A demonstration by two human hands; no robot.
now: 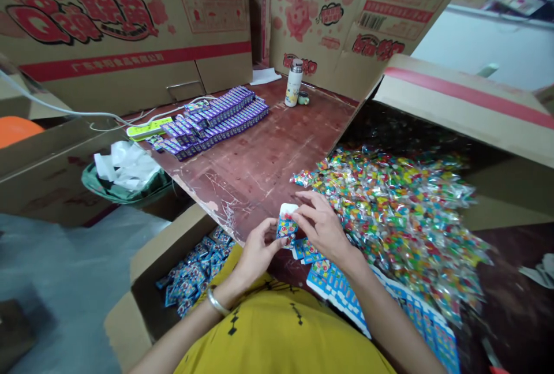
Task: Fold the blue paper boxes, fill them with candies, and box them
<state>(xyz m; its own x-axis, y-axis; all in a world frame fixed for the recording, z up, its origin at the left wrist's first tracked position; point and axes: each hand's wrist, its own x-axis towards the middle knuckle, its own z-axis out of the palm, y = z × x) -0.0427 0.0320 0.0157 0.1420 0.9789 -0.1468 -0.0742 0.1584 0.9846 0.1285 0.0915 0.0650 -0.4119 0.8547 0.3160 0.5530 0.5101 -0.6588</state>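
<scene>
A yellow garment fronts my feed; beyond, the left hand pinches a box by the table's near edge; whether the right hand, at its mouth, grips anything, I cannot tell. Near-left packs look finished; flat boxes and sweets, right, remain.

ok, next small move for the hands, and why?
Probably ease the red piece, perhaps candy, into the small blue box: it shows at the top, near the right hand, the white flap is up, and the left hand holds the box.
</scene>
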